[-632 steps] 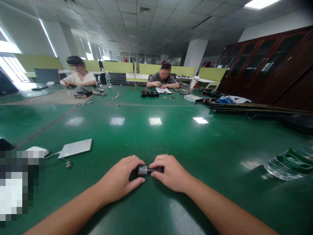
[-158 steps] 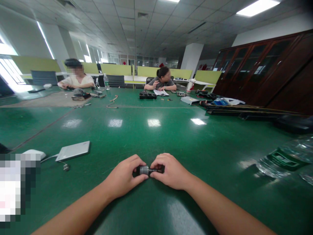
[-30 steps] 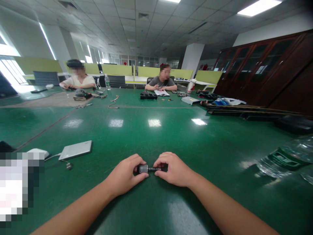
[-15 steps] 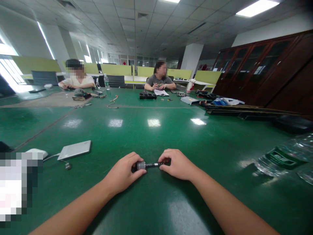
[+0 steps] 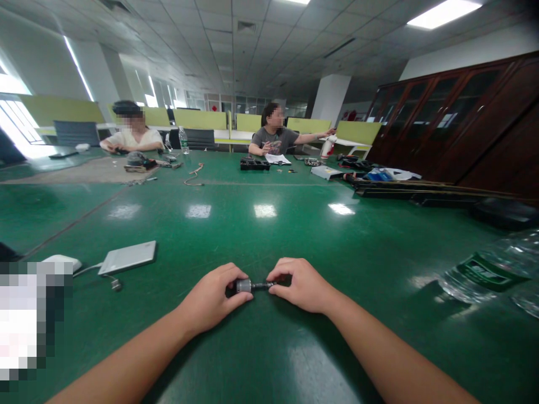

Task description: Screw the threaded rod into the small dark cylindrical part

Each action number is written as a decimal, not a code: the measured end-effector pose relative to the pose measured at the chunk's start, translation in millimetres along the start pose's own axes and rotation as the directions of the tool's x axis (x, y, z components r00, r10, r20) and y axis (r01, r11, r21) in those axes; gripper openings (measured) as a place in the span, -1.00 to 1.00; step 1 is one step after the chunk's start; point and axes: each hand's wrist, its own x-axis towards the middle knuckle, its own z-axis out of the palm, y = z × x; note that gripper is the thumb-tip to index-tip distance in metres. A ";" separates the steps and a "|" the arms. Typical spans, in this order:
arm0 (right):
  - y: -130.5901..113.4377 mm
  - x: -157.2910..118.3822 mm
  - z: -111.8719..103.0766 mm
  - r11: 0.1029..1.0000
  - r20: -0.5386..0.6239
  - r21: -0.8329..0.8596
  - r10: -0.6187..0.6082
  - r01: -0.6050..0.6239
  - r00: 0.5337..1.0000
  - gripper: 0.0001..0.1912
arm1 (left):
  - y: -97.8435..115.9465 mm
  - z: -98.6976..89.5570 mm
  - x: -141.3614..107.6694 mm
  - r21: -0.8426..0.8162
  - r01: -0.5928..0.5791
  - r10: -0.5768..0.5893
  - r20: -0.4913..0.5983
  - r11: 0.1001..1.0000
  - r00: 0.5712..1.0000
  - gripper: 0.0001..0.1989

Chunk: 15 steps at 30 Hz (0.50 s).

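Just above the green table, a small grey metal cylinder (image 5: 243,285) with a thin dark shaft (image 5: 260,285) lies level between my two hands. My left hand (image 5: 210,297) is closed, its thumb and fingers pinching the cylinder, whose left end is hidden. My right hand (image 5: 304,287) pinches the right part of the shaft near its middle. The far end of the shaft disappears behind my right fingers. A short length of shaft shows between the hands. Whether cylinder and shaft are one piece I cannot tell.
A silver flat box with a cable (image 5: 128,258) lies at left. A clear bottle (image 5: 484,275) lies on its side at right. Across the green table (image 5: 236,235) sit two people, near a black tray (image 5: 255,164) and papers (image 5: 278,159). Dark strips (image 5: 400,191) lie far right.
My right hand has slid left along the shaft, so less of it shows. My left hand stays nearly still. The person across the middle has stretched an arm out to the right.
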 end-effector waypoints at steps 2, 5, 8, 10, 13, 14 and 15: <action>-3.8 0.5 6.6 1.000 0.017 0.013 -0.027 0.027 0.999 -0.89 | 0.7 1.4 -0.4 0.000 -0.033 0.033 0.018 0.999 0.999 -0.81; -8.6 1.9 16.1 0.998 -0.001 0.023 -0.060 0.060 0.998 -0.88 | 1.8 3.9 -1.7 0.021 -0.067 0.066 0.012 0.998 0.998 -0.75; -11.0 3.1 20.7 0.998 -0.019 0.010 -0.061 0.061 0.998 -0.88 | 2.4 4.6 -2.5 0.017 -0.061 0.061 -0.005 0.998 0.998 -0.69; -11.2 3.2 20.8 0.998 -0.018 0.002 -0.058 0.058 0.998 -0.87 | 2.6 3.8 -1.8 0.004 -0.050 0.050 0.003 0.999 0.999 -0.72; -11.0 2.5 19.6 0.997 -0.023 -0.015 -0.071 0.071 0.997 -0.88 | 3.1 2.7 0.2 0.004 -0.051 0.051 0.028 0.999 0.998 -0.76; -11.0 2.1 19.3 0.997 -0.023 -0.021 -0.078 0.077 0.997 -0.88 | 3.3 2.7 0.6 0.007 -0.050 0.050 0.031 0.999 0.998 -0.76; -11.2 1.7 19.1 0.996 -0.022 -0.026 -0.084 0.083 0.996 -0.88 | 3.5 3.0 0.9 0.010 -0.046 0.046 0.029 0.999 0.999 -0.76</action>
